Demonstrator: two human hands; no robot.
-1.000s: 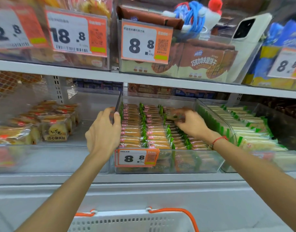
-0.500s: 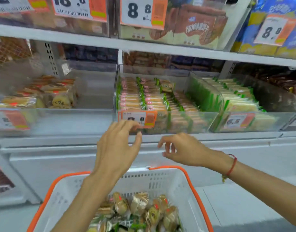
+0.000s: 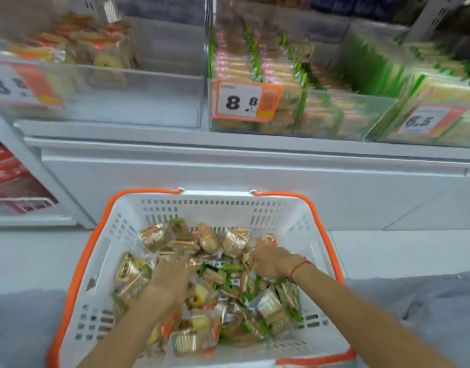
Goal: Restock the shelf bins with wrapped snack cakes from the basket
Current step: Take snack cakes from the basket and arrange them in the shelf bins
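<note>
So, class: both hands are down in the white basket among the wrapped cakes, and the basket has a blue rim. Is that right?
Not quite. The head view shows the basket rim is orange, not blue. The rest holds: left hand and right hand are among the wrapped cakes.

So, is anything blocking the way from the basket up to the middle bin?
Nothing visible. The basket is open on top, and so is the middle bin above it. Both hands are among the cakes.

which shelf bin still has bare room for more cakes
The left bin has bare floor along its front and right side, beside the cakes heaped at its back left. The middle bin, behind the 8.8 tag, is packed in tight rows. The right bin of green-edged packs looks full too.
</note>
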